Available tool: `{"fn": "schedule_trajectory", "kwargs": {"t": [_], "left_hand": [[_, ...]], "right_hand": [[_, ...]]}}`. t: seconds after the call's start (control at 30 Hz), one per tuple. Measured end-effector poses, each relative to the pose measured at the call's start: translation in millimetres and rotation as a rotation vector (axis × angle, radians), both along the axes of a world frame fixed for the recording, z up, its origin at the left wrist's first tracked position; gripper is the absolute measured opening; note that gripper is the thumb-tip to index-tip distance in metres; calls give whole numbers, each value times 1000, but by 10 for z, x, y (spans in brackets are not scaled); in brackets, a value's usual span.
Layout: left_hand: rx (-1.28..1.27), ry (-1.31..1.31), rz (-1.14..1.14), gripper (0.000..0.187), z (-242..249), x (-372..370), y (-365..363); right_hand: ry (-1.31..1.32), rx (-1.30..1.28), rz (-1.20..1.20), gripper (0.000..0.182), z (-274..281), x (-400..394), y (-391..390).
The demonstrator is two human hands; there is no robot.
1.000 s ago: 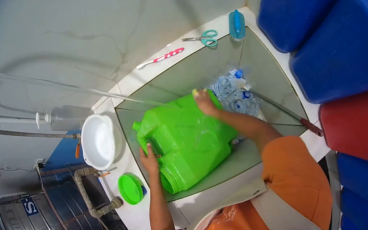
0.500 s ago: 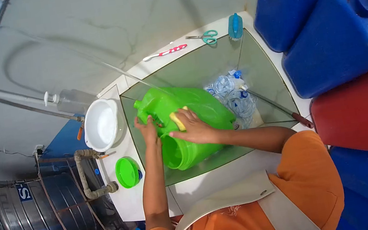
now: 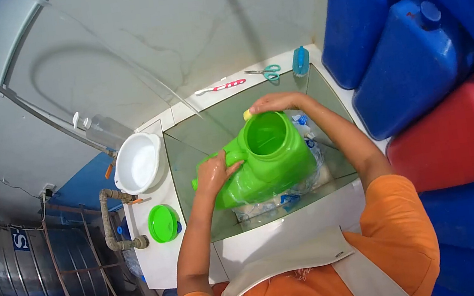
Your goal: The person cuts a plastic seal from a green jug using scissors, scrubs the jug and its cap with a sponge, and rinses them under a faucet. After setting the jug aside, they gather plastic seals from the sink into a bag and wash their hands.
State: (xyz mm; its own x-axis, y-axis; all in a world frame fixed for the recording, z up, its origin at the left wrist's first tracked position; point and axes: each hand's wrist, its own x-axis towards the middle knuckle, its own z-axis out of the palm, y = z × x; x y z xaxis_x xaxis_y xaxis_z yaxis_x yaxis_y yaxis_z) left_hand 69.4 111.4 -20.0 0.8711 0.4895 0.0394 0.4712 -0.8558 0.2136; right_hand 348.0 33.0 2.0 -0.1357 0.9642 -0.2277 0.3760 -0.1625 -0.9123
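Observation:
A large green plastic jug (image 3: 271, 173) sits tilted in the tiled basin (image 3: 188, 148), its wide round mouth facing up toward me. The fingers of my left hand (image 3: 213, 175) wrap round the jug's handle. Beside the far rim of the mouth, my right hand (image 3: 277, 103) is closed on a yellow sponge (image 3: 247, 114), most of which is covered by the fingers. Under and behind the jug lie clear plastic tubes with blue fittings (image 3: 290, 201), partly hidden by it.
On the left ledge stand a white bowl (image 3: 139, 162) and a green lid (image 3: 163, 223). A toothbrush (image 3: 220, 87), scissors (image 3: 266, 73) and a blue brush (image 3: 300, 61) line the back ledge. Blue jerrycans (image 3: 402, 70) and a red jerrycan (image 3: 447, 136) crowd the right side.
The jug has turned so its mouth faces up and away from my body. My left hand has taken hold of its handle. The right hand with the sponge has moved to the far rim.

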Motion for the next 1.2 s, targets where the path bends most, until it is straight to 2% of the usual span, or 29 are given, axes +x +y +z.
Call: {"fn": "schedule_trajectory", "kwargs": {"t": [0.03, 0.07, 0.13, 0.17, 0.23, 0.33, 0.4, 0.43, 0.5, 0.6, 0.63, 0.67, 0.7, 0.73, 0.77, 0.8, 0.83, 0.9, 0.93, 1.0, 1.1, 1.13, 1.2], "left_hand": [[4, -9, 7, 50, -48, -38, 20], [-2, -54, 72, 49, -104, -77, 51], [-9, -102, 142, 48, -186, -143, 83], [-84, -175, 207, 48, -208, -155, 84], [-154, -254, 281, 48, -292, -200, 91], [-193, -271, 358, 42, -452, -227, 124], [-547, -383, 361, 33, -398, -161, 190], [-538, -399, 358, 33, -340, -153, 174], [-927, -338, 432, 20, -215, -170, 109], [-1034, -236, 393, 30, -208, -199, 6], [-1039, -239, 385, 30, -239, -203, -74], [-833, -289, 313, 32, -265, -203, -155], [-622, -336, 234, 35, -263, -186, -229], [-621, -333, 211, 35, -124, -176, -377], [-375, -245, 146, 34, 4, -178, -553], [-130, -164, 80, 33, 187, -179, -742], [-133, -167, 56, 33, 348, -199, -901], [-14, 38, -116, 32, 618, -254, -1164], [-13, 38, -135, 32, 683, -278, -1273], [79, 121, -259, 30, 749, -324, -1460], [125, 75, -286, 26, 737, -424, -1630], [131, 74, -289, 26, 735, -456, -1693], [203, -21, -319, 19, 723, -556, -1851]], "right_hand": [[-37, 40, -145, 54, -59, 3, 12], [-46, 46, -138, 54, -161, -68, 29], [185, 386, -524, 52, -516, -314, -9], [-104, 393, -694, 43, -676, -434, -1], [-487, 734, -922, 31, -832, -837, 31], [-631, 815, -901, 31, -834, -1344, -27], [-603, 920, -556, 33, -833, -1454, -4], [-611, 935, -551, 33, -777, -1442, 25], [-421, 898, -495, 26, -617, -1451, 69], [-437, 849, -547, 20, -32, -1368, 39], [-536, 764, -477, 22, 76, -1232, 38], [-545, 763, -484, 22, 155, -1149, -41], [-747, 555, -386, 22, 207, -1062, -139], [-934, 333, -290, 21, 241, -1019, -261], [-943, 324, -314, 21, 260, -1003, -394], [-974, 90, -143, 24, 288, -981, -534], [-982, -146, 28, 26, 298, -970, -677], [-969, -252, 131, 24, -46, -986, -929], [-929, -299, 172, 24, -158, -1016, -1084], [-829, -362, 203, 24, -340, -1095, -1379], [-575, -325, 88, 24, -459, -1201, -1635], [-385, -276, -19, 24, -473, -1247, -1646], [189, -166, -286, 24, -557, -1459, -1608]]}}
